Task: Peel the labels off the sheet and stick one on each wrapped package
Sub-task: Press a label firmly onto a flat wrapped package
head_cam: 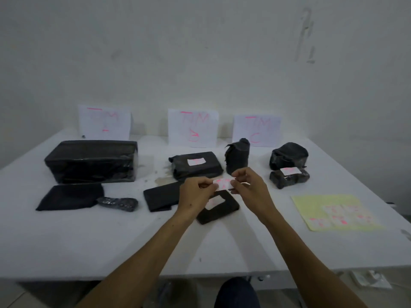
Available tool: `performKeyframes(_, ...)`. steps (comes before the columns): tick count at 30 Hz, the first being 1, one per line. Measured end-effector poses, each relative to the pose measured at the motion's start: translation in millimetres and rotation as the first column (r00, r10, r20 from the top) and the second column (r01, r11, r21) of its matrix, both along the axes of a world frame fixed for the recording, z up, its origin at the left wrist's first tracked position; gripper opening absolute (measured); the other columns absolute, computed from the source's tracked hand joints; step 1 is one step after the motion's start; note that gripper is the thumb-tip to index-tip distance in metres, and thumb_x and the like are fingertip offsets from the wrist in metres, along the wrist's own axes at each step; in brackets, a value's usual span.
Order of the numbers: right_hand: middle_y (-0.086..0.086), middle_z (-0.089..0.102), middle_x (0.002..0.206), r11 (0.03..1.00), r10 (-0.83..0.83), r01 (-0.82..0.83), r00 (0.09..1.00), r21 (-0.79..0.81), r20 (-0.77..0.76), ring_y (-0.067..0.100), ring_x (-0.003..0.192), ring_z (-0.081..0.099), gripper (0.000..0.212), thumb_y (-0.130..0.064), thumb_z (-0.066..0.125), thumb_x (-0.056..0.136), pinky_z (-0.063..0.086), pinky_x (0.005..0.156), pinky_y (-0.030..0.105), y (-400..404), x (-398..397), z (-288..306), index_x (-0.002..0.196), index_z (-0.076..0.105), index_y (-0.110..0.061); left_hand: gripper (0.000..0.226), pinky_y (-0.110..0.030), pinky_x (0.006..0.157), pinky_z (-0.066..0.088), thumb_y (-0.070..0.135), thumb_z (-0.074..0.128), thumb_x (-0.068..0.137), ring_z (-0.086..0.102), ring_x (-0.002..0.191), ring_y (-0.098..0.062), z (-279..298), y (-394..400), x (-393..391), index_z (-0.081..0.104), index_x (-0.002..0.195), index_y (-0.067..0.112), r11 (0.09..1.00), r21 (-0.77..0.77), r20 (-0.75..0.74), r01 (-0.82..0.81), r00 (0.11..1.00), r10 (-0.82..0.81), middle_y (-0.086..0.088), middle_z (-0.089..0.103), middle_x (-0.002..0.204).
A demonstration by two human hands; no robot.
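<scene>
Hands are meeting above the middle of the white table [89,245]: I am watching the left hand [195,193] and the right hand [250,187] each pinching one end of a small white paper label with pink writing [224,182], fingertips curled on it, holding it in the air. Its pink marks are too blurred for me to read.

Three white paper signs are leaning against the grey wall; pink letters on each are reading roughly "TIM", with what looks like "B" on the middle sign [193,128] and "C" on the right sign [256,130]; the left sign [104,122] has a mark I cannot make out.

Black plastic-wrapped packages are lying apart across the table. A flat rectangular package [196,164], a small lumpy package [289,177] and a small dark flat package [219,207] just under the hands are already wearing white labels. A large glossy box-shaped package [91,161] is sitting at far left, unlabelled on the faces I can see.

A pale yellow backing sheet [311,203] with several pink-marked labels is lying near the right edge. Bare tabletop is stretching toward the near edge.
</scene>
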State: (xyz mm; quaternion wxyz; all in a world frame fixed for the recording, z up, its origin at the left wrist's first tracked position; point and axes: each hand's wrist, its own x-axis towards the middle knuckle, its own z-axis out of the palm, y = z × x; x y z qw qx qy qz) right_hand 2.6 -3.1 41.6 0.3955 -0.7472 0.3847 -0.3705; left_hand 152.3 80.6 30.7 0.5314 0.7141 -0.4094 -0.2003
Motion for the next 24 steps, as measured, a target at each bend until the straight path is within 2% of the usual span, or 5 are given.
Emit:
performKeyframes(4, -0.001, 0.070, 0.096, 0.998, 0.060, -0.059, 0.998, 0.037, -0.015, 0.005, 0.073, 0.072, 0.015, -0.015, 0.069, 0.091, 0.057, 0.067, 0.016, 12, 48, -5, 0.105, 0.065, -0.017, 0.016, -0.022, 0.073, 0.059, 0.020, 0.076, 0.086, 0.070, 0.073, -0.005, -3, 29, 43, 0.076, 0.102, 0.021, 0.998, 0.011, 0.020, -0.069, 0.997, 0.069, 0.008, 0.074, 0.084)
performKeyframes(7, 0.001, 0.073, 0.095, 0.992, 0.117, -0.116, 0.993, 0.038, -0.020, 0.009, 0.072, 0.073, 0.018, -0.012, 0.073, 0.088, 0.061, 0.071, 0.023, 23, 83, -9, 0.104, 0.068, -0.014, 0.021, -0.017, 0.063, 0.054, 0.023, 0.078, 0.083, 0.069, 0.070, -0.003, -7, 52, 75, 0.072, 0.102, 0.030, 0.990, 0.026, 0.119, -0.139, 0.984, 0.135, 0.009, 0.073, 0.081)
performKeyframes(10, -0.001, 0.073, 0.091, 0.993, 0.121, -0.120, 0.991, 0.017, -0.059, 0.010, 0.069, 0.073, 0.019, -0.014, 0.076, 0.085, 0.062, 0.073, 0.032, 29, 105, -16, 0.102, 0.068, -0.015, 0.020, -0.020, 0.064, 0.054, 0.021, 0.078, 0.082, 0.069, 0.072, -0.007, -13, 65, 92, 0.068, 0.097, 0.029, 0.984, 0.015, 0.151, -0.177, 0.973, 0.172, 0.006, 0.072, 0.077)
performKeyframes(17, -0.003, 0.072, 0.083, 0.991, 0.080, -0.099, 0.975, -0.087, -0.206, 0.008, 0.069, 0.069, 0.020, -0.019, 0.077, 0.084, 0.059, 0.070, 0.025, 36, 138, -25, 0.099, 0.064, -0.020, 0.013, -0.020, 0.064, 0.056, 0.017, 0.074, 0.086, 0.066, 0.067, -0.002, -23, 78, 113, 0.064, 0.090, 0.025, 0.991, 0.024, 0.331, -0.132, 0.936, 0.116, 0.007, 0.070, 0.072)
performKeyframes(24, -0.004, 0.069, 0.075, 0.994, 0.048, -0.072, 0.962, -0.080, -0.268, 0.007, 0.070, 0.067, 0.019, -0.019, 0.076, 0.085, 0.055, 0.073, 0.023, 32, 145, -29, 0.100, 0.064, -0.019, 0.013, -0.035, 0.066, 0.057, 0.020, 0.073, 0.087, 0.063, 0.067, -0.007, -32, 72, 117, 0.061, 0.090, 0.025, 0.993, 0.054, 0.445, -0.110, 0.892, 0.074, 0.011, 0.066, 0.069)
